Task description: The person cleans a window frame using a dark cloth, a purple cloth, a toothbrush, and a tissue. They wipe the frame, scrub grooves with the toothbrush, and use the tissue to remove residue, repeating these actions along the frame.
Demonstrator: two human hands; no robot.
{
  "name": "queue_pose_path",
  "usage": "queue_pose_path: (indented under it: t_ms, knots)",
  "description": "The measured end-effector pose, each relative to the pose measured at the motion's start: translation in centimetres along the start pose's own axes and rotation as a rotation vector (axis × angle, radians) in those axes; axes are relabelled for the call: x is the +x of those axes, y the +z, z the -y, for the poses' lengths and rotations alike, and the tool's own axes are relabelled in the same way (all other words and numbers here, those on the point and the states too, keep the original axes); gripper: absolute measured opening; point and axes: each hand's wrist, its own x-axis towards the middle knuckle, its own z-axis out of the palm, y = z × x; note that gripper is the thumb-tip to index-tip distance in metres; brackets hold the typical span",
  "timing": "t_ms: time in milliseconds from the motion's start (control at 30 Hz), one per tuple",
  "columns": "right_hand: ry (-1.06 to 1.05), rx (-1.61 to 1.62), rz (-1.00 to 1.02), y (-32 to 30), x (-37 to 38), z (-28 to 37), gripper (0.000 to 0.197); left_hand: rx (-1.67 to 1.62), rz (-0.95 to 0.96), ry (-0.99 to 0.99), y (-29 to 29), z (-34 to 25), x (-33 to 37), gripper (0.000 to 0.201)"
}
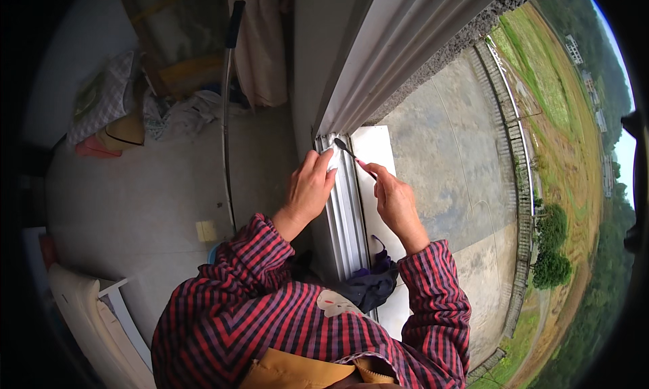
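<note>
My right hand (399, 203) grips a thin black tool (344, 147) with a small oval head; whether that head is a brush or a spoon I cannot tell. Its tip reaches the far end of the white window track (349, 220), by the foot of the upright frame. Across from it, my left hand (309, 188) is closed at the track's inner edge. A small whitish bit shows at those fingertips, too small to name. Dark cloth (370, 286) lies over the near part of the track, close to my body.
Outside runs a white sill (376, 149), with a concrete yard (439, 159) and a railing beyond. Inside, a long metal pole (226, 132) with a dark grip stands left of the wall. Piled cloths (182, 115) are at the far left; a beige padded item (94, 314) is nearer.
</note>
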Motion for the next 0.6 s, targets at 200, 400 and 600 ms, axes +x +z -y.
queue_pose_path:
  t_ms: [200,400,600]
  knots:
    - [-0.228,-0.441,-0.069,1.8,1.1,0.8,0.062,-0.031,-0.057,0.017,0.9,0.2,-0.2,0.040]
    - [-0.144,-0.542,0.076,1.0,1.3,1.0,0.059,0.017,-0.056,0.010,1.0,0.0,-0.7,0.038]
    - [-0.108,-0.446,0.126,1.1,1.9,1.6,0.063,-0.048,-0.105,0.014,1.1,0.3,-0.8,0.036]
